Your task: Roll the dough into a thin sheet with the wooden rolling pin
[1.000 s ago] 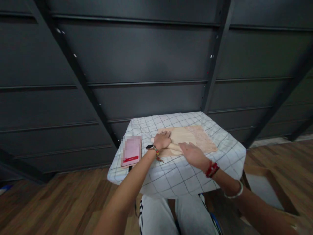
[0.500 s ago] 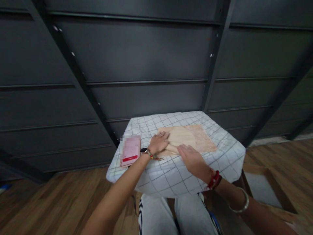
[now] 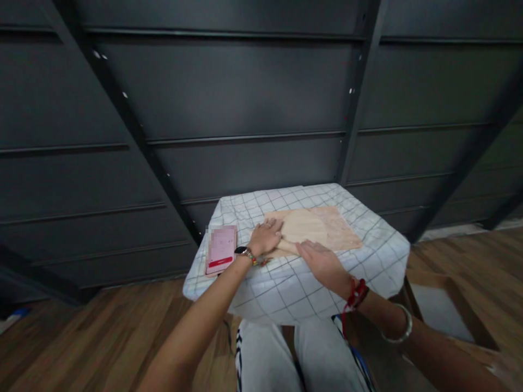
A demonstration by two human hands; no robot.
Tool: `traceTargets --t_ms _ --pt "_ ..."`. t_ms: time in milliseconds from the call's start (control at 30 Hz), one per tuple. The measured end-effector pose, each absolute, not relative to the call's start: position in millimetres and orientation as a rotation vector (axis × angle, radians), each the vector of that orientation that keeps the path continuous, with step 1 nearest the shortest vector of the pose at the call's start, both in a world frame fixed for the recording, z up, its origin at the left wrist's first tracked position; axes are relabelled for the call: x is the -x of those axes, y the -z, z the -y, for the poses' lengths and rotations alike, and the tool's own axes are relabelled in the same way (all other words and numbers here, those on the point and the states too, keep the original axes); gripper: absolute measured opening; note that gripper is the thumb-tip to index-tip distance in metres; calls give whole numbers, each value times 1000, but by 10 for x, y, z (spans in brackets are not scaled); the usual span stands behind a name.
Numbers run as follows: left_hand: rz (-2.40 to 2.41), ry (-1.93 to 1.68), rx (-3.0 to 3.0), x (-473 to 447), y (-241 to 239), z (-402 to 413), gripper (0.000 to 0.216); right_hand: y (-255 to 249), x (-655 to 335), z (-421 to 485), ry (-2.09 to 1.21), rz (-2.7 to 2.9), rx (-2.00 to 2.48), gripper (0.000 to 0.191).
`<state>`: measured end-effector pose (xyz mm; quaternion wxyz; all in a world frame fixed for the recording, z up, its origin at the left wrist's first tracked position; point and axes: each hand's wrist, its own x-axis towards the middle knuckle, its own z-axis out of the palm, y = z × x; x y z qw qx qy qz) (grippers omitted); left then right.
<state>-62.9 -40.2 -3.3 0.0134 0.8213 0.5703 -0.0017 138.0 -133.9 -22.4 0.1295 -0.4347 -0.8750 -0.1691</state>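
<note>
A thin, pale round sheet that looks like dough [image 3: 304, 224] lies flat on a tan rectangular mat [image 3: 343, 228]. Along its near edge runs a pale roll [image 3: 287, 246]; whether this is the sheet's rolled edge or a separate stick, I cannot tell. My left hand [image 3: 266, 236] rests palm down at the roll's left end, fingers stretched out over the left side of the sheet. At the other end, my right hand [image 3: 324, 264] lies with its fingers straight and together on top, covering part of the roll and the sheet's near right edge.
The mat is on a small table with a white checked cloth [image 3: 265, 296]. A phone [image 3: 222, 247] with a pink screen lies left of my left wrist. Behind the table stands a dark panelled wall [image 3: 253, 87]. An open cardboard box [image 3: 445, 307] sits on the floor at right.
Both hands stay nearly in place on the roll, fingers still flat. The view has shifted slightly.
</note>
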Motion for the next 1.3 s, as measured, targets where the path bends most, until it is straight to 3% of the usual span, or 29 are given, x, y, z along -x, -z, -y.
traceTargets --t_ms 133,333,533,767,1000,1200,1300 --pt "-1861 -5 -2446 539 30 318 54 181 -1488 1149 388 2595 1301 36" --pt "-1771 -73 -2602 635 68 462 51 335 -1437 1293 562 2519 1259 43" --pt "-1846 -8 -2478 542 16 333 48 237 -1528 1104 416 2532 1336 36" --pt "-1793 -81 -2656 639 61 530 50 382 -1406 1407 664 2490 1253 40" --pt "-1880 -18 -2441 505 7 276 50 163 -1555 1051 472 2451 1432 30" --pt "-1810 -105 -2644 611 98 500 49 335 -1495 1305 641 2470 1305 34" --pt "-1818 -142 -2628 629 112 554 50 301 -1509 1310 545 2515 1321 33"
